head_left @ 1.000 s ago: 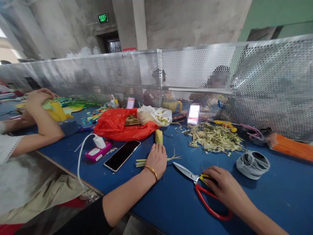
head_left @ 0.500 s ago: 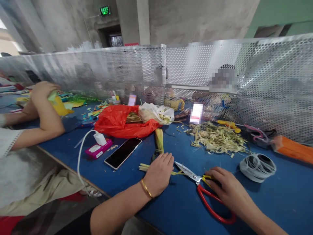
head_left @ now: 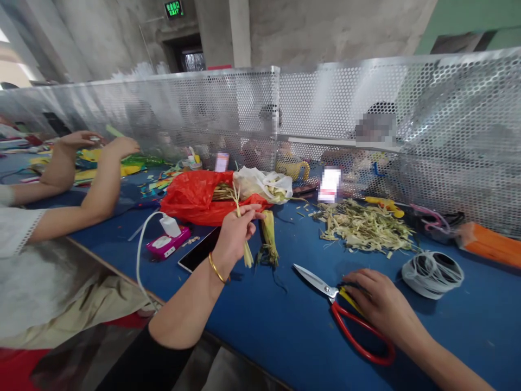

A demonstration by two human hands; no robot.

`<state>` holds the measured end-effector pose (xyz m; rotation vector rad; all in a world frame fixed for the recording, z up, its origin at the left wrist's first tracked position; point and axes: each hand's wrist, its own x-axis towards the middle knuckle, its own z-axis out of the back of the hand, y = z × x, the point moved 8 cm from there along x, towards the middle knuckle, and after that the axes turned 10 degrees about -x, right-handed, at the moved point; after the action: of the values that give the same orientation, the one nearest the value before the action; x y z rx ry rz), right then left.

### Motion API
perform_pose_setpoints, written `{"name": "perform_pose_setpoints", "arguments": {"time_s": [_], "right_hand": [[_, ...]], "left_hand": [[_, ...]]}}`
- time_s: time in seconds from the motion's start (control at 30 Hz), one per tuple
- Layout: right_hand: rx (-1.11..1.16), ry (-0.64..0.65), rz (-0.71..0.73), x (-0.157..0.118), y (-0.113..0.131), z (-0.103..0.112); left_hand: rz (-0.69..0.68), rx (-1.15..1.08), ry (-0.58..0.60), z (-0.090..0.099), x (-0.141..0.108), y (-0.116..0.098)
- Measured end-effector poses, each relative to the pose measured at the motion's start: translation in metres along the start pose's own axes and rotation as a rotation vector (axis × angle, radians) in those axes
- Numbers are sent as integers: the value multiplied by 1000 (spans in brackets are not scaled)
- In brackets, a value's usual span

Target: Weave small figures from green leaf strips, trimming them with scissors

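My left hand (head_left: 236, 236) is closed on a few pale straw strips (head_left: 247, 253), held just in front of the red plastic bag (head_left: 191, 200). A bundle of husk (head_left: 268, 236) lies on the blue table right of that hand. My right hand (head_left: 376, 301) rests at the right, its fingers curled over something yellow-handled (head_left: 350, 300) beside the scissors. The scissors (head_left: 325, 289) have red handles and closed blades pointing up-left. What the right fingertips grip is partly hidden.
A pile of straw scraps (head_left: 362, 225) lies beyond the scissors, with a string roll (head_left: 432, 274) at right. A phone (head_left: 195, 254) and pink power strip (head_left: 167, 243) are at left. A person's arms (head_left: 100, 187) work farther left. A perforated metal screen (head_left: 183, 117) stands behind.
My left hand has lifted off the table and moved up-left with the straw strips, uncovering the husk bundle's lower end. My right hand has barely moved. The neighbouring person's hands have moved apart.
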<state>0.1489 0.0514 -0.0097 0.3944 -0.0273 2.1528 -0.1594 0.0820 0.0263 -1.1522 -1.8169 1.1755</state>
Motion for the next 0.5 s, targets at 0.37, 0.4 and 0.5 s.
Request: {"name": "perform_pose_setpoints", "arguments": {"time_s": [0.37,0.4,0.5], "right_hand": [[-184,109,118,109,85,-15],[-209,117,135,118,87,-22],[-252,167,232,133,91,-43]], "left_hand": [[24,-103,-158,26,21,19],[10,-85,-170,28,22,17],[-3,-29,-160,30,24,15]]}}
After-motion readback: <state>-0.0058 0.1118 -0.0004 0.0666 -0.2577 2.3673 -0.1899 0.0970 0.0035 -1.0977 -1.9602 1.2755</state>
